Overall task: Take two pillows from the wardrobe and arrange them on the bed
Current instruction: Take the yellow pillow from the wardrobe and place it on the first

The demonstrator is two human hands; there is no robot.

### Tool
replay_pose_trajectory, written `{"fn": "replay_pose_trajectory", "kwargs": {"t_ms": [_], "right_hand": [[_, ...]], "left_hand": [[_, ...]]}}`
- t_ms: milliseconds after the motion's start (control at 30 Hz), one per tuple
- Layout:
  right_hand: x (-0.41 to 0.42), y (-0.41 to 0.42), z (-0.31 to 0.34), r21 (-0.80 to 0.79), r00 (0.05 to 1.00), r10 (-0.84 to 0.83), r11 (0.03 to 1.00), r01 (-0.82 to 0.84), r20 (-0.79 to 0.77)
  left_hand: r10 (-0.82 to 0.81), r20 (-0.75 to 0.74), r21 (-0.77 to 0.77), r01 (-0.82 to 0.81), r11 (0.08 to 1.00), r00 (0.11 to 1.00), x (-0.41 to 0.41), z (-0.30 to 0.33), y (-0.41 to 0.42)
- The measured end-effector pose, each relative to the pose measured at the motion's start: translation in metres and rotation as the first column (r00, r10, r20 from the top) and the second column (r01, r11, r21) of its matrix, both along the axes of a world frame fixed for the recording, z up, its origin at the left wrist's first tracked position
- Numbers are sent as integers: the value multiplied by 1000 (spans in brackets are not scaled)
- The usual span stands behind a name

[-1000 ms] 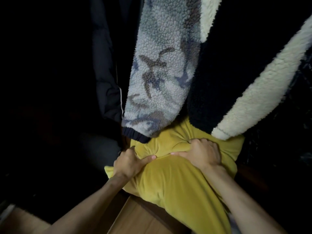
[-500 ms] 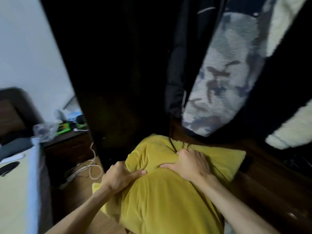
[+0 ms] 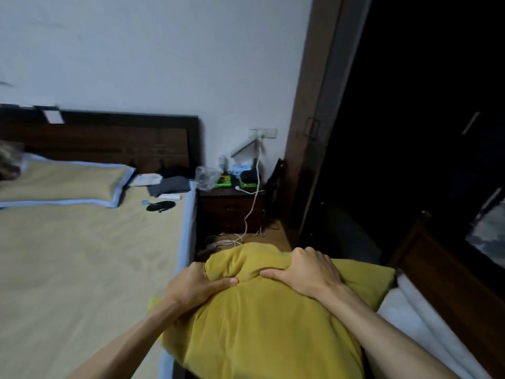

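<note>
Yellow pillow (image 3: 273, 329): soft, light, bulky, dimpling under the fingers; held out of the wardrobe (image 3: 410, 132), just beside the bed (image 3: 82, 255). Left hand (image 3: 196, 285) and right hand (image 3: 306, 272) closed on bunched fabric near the top edge. Probably steadier gripped at both ends.

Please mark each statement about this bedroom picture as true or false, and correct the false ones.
1. Both hands grip the yellow pillow. True: left hand, right hand.
2. The yellow pillow already lies at the headboard. False: it is held beside the bed.
3. A beige pillow with blue border lies on the bed. True.
4. The nightstand stands left of the bed. False: it stands to the right.
</note>
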State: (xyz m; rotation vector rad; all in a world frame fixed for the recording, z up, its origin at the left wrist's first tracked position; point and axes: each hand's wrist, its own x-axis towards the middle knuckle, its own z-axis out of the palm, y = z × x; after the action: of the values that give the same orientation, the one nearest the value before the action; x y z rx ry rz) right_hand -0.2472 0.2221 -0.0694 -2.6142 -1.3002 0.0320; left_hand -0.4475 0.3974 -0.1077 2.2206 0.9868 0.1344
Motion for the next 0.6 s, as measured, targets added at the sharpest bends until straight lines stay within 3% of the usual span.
{"fn": "replay_pose_trajectory", "kwargs": {"t_ms": [233,433,600], "right_hand": [[-78,144,1,8,955,296,955,-296,-3],[-132,247,-15,-9,849,523,852,-524,74],[-148,326,-42,-15,736,675,738,-675,47]], "left_hand": [[340,52,131,-344,930,939,-127,13,78],[575,10,191,-566,802,818,-197,1,116],[702,-21,191,-686,702,712,-217,-18,152]]}}
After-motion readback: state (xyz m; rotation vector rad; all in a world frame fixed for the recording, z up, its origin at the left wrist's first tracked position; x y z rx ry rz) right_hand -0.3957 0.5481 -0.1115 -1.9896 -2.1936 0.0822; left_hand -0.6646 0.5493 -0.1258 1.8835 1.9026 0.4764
